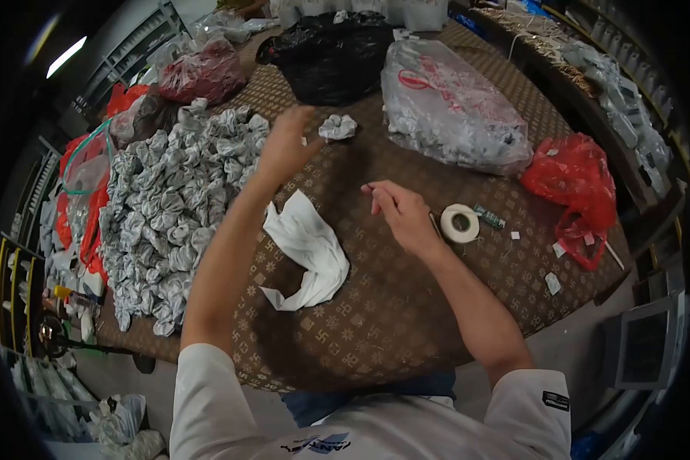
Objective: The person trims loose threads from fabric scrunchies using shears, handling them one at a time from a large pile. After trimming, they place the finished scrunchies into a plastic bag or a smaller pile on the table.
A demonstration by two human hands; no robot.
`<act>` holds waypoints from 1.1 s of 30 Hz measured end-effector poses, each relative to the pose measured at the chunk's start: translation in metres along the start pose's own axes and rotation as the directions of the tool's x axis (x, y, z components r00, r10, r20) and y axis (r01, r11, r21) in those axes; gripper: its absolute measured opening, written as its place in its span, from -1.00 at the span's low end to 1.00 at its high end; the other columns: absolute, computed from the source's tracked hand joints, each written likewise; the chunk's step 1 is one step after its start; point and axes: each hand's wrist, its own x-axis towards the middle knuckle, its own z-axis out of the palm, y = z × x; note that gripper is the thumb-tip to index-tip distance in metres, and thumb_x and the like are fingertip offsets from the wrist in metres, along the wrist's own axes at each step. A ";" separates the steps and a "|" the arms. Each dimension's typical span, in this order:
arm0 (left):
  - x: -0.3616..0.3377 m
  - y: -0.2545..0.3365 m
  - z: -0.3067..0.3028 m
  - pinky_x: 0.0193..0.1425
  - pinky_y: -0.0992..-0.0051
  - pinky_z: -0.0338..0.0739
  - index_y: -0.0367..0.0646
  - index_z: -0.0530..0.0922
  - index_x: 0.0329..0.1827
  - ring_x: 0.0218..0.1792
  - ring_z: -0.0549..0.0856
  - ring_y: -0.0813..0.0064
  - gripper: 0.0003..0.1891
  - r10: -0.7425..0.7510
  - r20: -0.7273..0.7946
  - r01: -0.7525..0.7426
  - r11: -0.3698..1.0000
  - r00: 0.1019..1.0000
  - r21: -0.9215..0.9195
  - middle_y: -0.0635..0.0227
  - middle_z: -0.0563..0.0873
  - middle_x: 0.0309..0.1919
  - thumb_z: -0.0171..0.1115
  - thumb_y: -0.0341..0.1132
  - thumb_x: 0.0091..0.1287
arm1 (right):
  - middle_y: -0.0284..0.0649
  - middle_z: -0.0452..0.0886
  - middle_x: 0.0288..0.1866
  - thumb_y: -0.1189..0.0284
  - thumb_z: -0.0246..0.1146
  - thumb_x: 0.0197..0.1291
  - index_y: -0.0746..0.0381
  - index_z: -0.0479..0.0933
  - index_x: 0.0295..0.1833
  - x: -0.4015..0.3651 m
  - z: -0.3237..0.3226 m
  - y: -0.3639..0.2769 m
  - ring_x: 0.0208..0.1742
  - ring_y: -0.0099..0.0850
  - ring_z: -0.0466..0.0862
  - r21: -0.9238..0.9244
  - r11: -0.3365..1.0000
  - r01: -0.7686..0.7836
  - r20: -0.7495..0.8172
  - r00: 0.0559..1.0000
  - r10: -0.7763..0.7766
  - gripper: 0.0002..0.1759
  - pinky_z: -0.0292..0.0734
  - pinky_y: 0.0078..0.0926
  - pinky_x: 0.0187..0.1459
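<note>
My left hand [290, 142] is raised beside a big heap of grey gathered-fabric scrunchies [172, 207], its thumb apart from the fingers and nothing visible in it. Just right of that hand is a single grey scrunchie [337, 127]. Over the middle of the table, my right hand [403, 213] has its fingers curled and pressed together; I cannot tell whether something small is pinched there. Between my forearms a crumpled white cloth piece [314, 249] lies in a curve on the brown patterned tablecloth [391, 307].
A roll of tape [460, 223] lies right of my right hand, with a small green packet [489, 215] beside it. Further off are a filled clear bag [452, 107], a black bag [330, 57] and a red bag [571, 188]. Paper scraps [553, 284] lie near the right edge.
</note>
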 end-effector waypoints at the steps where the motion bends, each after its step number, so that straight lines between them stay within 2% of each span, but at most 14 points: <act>1: 0.006 -0.003 0.031 0.43 0.13 0.37 -0.19 0.39 0.41 0.35 0.47 -0.02 -0.25 -0.054 0.151 0.056 0.998 0.987 -0.013 0.02 0.53 0.29 0.49 -0.17 0.16 | -0.24 0.65 -0.42 0.36 0.21 0.44 0.29 0.64 0.05 0.000 0.000 0.000 -0.40 -0.44 0.65 0.005 1.000 0.027 0.000 1.000 -0.027 -0.74 0.52 -0.46 -0.28; 3: 0.010 -0.046 0.114 0.52 0.10 0.29 -0.02 0.25 0.56 0.49 0.30 -0.09 -0.09 -0.021 0.114 0.011 0.996 0.993 0.088 -0.01 0.37 0.47 0.50 -0.10 0.13 | -0.31 0.65 -0.37 0.28 0.30 0.38 0.20 0.66 0.08 -0.002 -0.001 -0.003 -0.30 -0.58 0.60 -0.055 0.998 0.011 0.031 0.999 -0.009 -0.72 0.52 -0.53 -0.20; 4: 0.006 -0.060 0.141 0.43 0.08 0.41 0.01 0.35 0.50 0.41 0.42 -0.11 -0.25 -0.008 0.110 -0.010 0.986 0.994 0.166 0.00 0.42 0.42 0.43 -0.16 0.21 | -0.31 0.66 -0.35 0.27 0.34 0.33 0.17 0.67 0.07 -0.004 0.000 0.003 -0.30 -0.56 0.62 -0.098 0.993 0.067 0.029 0.998 -0.064 -0.71 0.53 -0.52 -0.18; 7: 0.032 -0.055 0.122 0.26 0.09 0.55 -0.05 0.54 0.28 0.24 0.57 -0.06 -0.55 -0.197 0.188 0.159 0.967 0.962 0.199 0.06 0.55 0.24 0.29 -0.30 0.29 | -0.22 0.69 -0.29 0.24 0.40 0.27 0.19 0.66 0.06 0.000 -0.008 -0.007 -0.26 -0.43 0.66 -0.170 0.983 0.069 0.048 0.997 -0.062 -0.66 0.56 -0.44 -0.16; 10: 0.046 -0.076 0.064 -0.04 0.12 0.60 -0.07 0.64 -0.08 -0.03 0.67 0.06 -0.80 -0.013 0.063 -0.011 0.927 0.998 0.374 0.18 0.63 -0.09 0.18 -0.42 0.26 | -0.12 0.70 -0.26 0.29 0.40 0.27 0.26 0.64 0.05 -0.006 0.005 0.001 -0.25 -0.32 0.69 -0.152 0.988 0.027 0.059 0.998 -0.018 -0.67 0.58 -0.36 -0.15; 13: 0.060 -0.111 -0.009 0.04 0.10 0.55 -0.02 0.68 0.02 0.00 0.64 0.13 -0.73 0.107 -0.044 -0.058 0.792 0.993 0.608 0.26 0.63 -0.03 0.20 -0.41 0.27 | -0.11 0.71 -0.25 0.35 0.37 0.30 0.28 0.64 0.04 -0.007 0.018 0.006 -0.24 -0.32 0.70 -0.133 0.989 -0.059 0.087 0.994 0.071 -0.71 0.58 -0.37 -0.15; 15: 0.066 -0.139 -0.025 0.19 0.10 0.50 0.00 0.68 0.10 0.18 0.59 0.13 -0.70 -0.115 0.039 0.067 0.786 0.993 0.614 0.27 0.62 0.14 0.25 -0.30 0.31 | -0.25 0.67 -0.35 0.39 0.38 0.29 0.26 0.66 0.04 -0.010 0.024 0.008 -0.31 -0.52 0.62 -0.051 0.997 -0.061 0.133 0.989 0.067 -0.74 0.55 -0.49 -0.19; 18: 0.054 -0.163 0.007 0.33 0.08 0.43 0.00 0.69 0.13 0.35 0.49 0.12 -0.65 -0.207 0.078 0.132 0.829 0.975 0.543 0.24 0.57 0.31 0.26 -0.10 0.35 | -0.15 0.71 -0.26 0.36 0.37 0.30 0.26 0.65 0.03 -0.011 0.026 0.013 -0.23 -0.36 0.69 -0.110 0.993 0.033 0.161 0.987 -0.015 -0.73 0.58 -0.39 -0.13; 20: 0.026 -0.171 0.036 0.44 0.03 0.33 -0.01 0.68 0.19 0.46 0.40 0.15 -0.57 -0.401 0.361 0.115 0.787 0.842 0.606 0.22 0.53 0.39 0.18 0.00 0.39 | -0.09 0.73 -0.19 0.33 0.36 0.30 0.27 0.64 0.02 -0.013 0.022 0.014 -0.19 -0.24 0.72 -0.135 0.991 -0.013 0.160 0.987 0.035 -0.73 0.59 -0.34 -0.11; 22: -0.003 -0.228 0.048 0.51 -0.21 0.13 -0.02 0.69 0.20 0.41 0.49 0.18 -0.60 -0.591 0.332 0.166 0.631 0.735 0.758 0.22 0.64 0.28 0.12 -0.10 0.40 | -0.08 0.73 -0.17 0.32 0.35 0.31 0.27 0.64 0.01 -0.009 0.014 0.020 -0.16 -0.22 0.73 -0.161 0.987 0.024 0.177 0.984 0.005 -0.72 0.59 -0.33 -0.11; 25: 0.015 -0.201 -0.015 0.49 -0.36 -0.02 -0.06 0.69 0.19 0.40 0.51 0.08 -0.60 -0.833 0.394 0.135 0.475 0.389 0.870 0.21 0.58 0.38 0.18 -0.10 0.39 | -0.10 0.74 -0.23 0.31 0.32 0.33 0.28 0.64 -0.06 -0.004 0.006 0.022 -0.20 -0.20 0.74 -0.128 0.985 -0.119 0.025 0.992 0.124 -0.75 0.59 -0.30 -0.17; 26: 0.030 -0.183 -0.019 0.49 -0.36 -0.02 -0.06 0.69 0.19 0.40 0.51 0.08 -0.60 -0.819 0.422 0.099 0.492 0.389 0.865 0.21 0.58 0.38 0.18 -0.10 0.39 | -0.11 0.74 -0.26 0.30 0.31 0.34 0.28 0.64 -0.08 -0.001 0.004 0.021 -0.23 -0.20 0.74 -0.066 0.975 -0.211 -0.010 0.977 0.211 -0.76 0.60 -0.29 -0.18; 30: 0.058 -0.117 0.017 0.10 0.01 0.56 -0.19 0.68 -0.04 0.12 0.62 0.04 -0.72 -0.234 0.190 0.010 0.656 0.953 0.755 0.08 0.67 -0.06 0.25 -0.30 0.22 | -0.17 0.71 -0.34 0.34 0.32 0.33 0.31 0.63 -0.07 -0.001 0.008 0.030 -0.35 -0.43 0.67 -0.077 0.974 -0.215 -0.027 0.977 0.214 -0.76 0.56 -0.41 -0.23; 33: 0.100 -0.022 0.080 0.20 0.16 0.55 -0.23 0.53 0.22 0.09 0.64 -0.01 -0.51 0.276 0.306 -0.299 0.954 0.911 0.029 -0.03 0.64 0.03 0.35 -0.23 0.25 | -0.14 0.72 -0.32 0.36 0.32 0.33 0.32 0.64 -0.08 -0.006 0.017 0.036 -0.35 -0.39 0.68 -0.101 0.987 -0.127 0.032 0.991 0.131 -0.77 0.57 -0.39 -0.23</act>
